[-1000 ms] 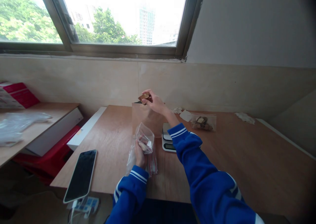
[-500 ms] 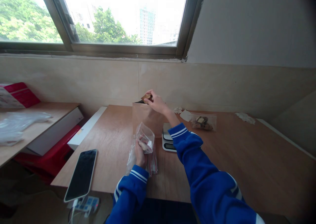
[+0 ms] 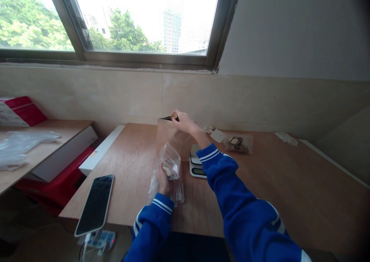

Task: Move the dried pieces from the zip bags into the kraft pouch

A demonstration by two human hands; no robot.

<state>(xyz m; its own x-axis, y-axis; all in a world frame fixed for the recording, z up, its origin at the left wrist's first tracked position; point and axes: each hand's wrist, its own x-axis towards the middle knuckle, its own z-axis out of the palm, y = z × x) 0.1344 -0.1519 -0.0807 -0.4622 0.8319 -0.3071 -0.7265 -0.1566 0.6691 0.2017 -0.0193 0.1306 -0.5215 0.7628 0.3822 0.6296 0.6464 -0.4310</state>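
Note:
At the mouth of an upright brown paper bag [image 3: 170, 136], my right hand [image 3: 185, 122] pinches a brown dried piece [image 3: 174, 116], perhaps a mushroom; the fingers partly cover it. Nearer to me, my left hand [image 3: 164, 180] grips a clear plastic bag [image 3: 171, 156] with its mouth spread upward. A pale lump shows at the left fingers inside this bag. Under the left hand lies a stack of clear zip bags [image 3: 177, 192] with red seal strips. The paper bag's contents are out of sight.
A white kitchen scale [image 3: 197, 172] stands right of the paper bag, partly behind my right arm. Farther right lies a filled zip bag [image 3: 237, 143] of brown pieces. A phone [image 3: 95, 204] on a cable overhangs the left table edge. Crumpled white paper [image 3: 286, 138] lies at the back.
My right hand has lowered slightly toward the paper bag's mouth, and less of the brown piece shows. The paper bag has shifted a little to the right. My left hand stays in place.

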